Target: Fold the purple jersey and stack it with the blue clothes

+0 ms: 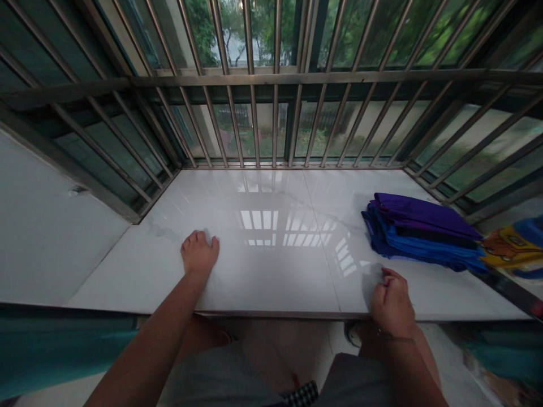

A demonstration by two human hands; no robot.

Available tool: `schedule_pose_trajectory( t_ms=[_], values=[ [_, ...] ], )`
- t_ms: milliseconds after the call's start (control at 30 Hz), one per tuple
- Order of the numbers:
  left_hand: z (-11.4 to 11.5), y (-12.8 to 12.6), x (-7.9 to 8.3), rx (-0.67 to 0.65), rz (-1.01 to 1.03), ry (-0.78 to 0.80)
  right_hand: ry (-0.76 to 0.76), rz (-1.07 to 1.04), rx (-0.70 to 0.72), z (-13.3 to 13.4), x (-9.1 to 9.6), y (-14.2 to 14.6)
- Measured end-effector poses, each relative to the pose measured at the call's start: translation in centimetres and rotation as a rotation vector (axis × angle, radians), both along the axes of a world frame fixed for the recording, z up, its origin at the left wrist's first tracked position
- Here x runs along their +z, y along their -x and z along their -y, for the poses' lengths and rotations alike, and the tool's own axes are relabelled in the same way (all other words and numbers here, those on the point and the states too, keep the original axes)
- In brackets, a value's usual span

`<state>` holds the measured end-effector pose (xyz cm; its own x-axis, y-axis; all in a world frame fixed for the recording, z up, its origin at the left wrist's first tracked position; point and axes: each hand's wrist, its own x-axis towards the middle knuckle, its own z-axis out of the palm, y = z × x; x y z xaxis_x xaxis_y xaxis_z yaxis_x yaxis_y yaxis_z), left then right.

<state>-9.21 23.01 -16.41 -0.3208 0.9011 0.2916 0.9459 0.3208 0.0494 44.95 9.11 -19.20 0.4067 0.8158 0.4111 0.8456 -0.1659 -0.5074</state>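
Note:
My left hand (198, 250) rests palm down on the left part of the glossy white windowsill (271, 277). Its thumb stands apart from the fingers, and it holds nothing. Near the sill's front edge on the right is my right hand (393, 299), its fingers curled in with no object showing in them. Just beyond the right hand lies a stack of folded cloth (424, 232), purple on top and blue below. Neither hand touches the stack.
Metal window bars (275, 79) rise along the back and both sides of the sill. A yellow and blue patterned item (515, 246) sits at the far right beside a dark, flat object (509, 291). Teal curtains (63, 350) hang below on both sides.

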Motion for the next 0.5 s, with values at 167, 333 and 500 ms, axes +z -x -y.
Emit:
schedule_pose_trajectory(
  t_ms=[167, 333, 500],
  values=[
    [-0.01, 0.07, -0.08, -0.002, -0.001, -0.010, 0.024, -0.004, 0.008, 0.10, 0.19, -0.07],
    [-0.09, 0.17, -0.42, -0.003, -0.004, -0.023, 0.031, -0.010, -0.015, 0.13, 0.53, 0.23],
    [0.01, 0.12, -0.38, -0.004, -0.012, -0.018, 0.047, -0.022, -0.024, 0.09, 0.66, 0.30]
  ],
)
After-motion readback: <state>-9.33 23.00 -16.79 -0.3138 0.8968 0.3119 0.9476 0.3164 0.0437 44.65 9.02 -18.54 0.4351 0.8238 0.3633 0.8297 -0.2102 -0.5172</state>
